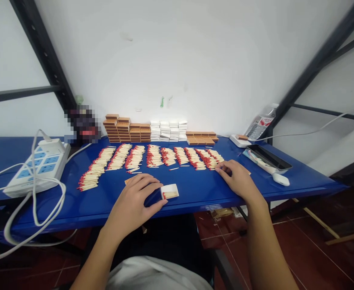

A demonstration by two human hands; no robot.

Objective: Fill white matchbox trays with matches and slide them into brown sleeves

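Observation:
At the table's front edge my left hand [137, 199] steadies a small white matchbox tray [172, 187] between thumb and forefinger. A few red-tipped matches [169, 194] lie inside the tray. My right hand [234, 175] has thumb and fingertips pinched at the near edge of the rightmost row of matches [215, 155]; how many it grips is hidden. Several more rows of matches [153, 156] spread leftward across the blue table. An orange-brown piece [128, 181] peeks out behind my left hand, mostly covered.
Against the wall stand stacked brown matchbox sleeves [118, 131], white trays [168, 132] and low brown boxes [201, 138]. A power strip [39, 167] with loose white cables is at left. At right are a plastic bottle [261, 122], a black tray [267, 157] and a white-ended object [281, 179].

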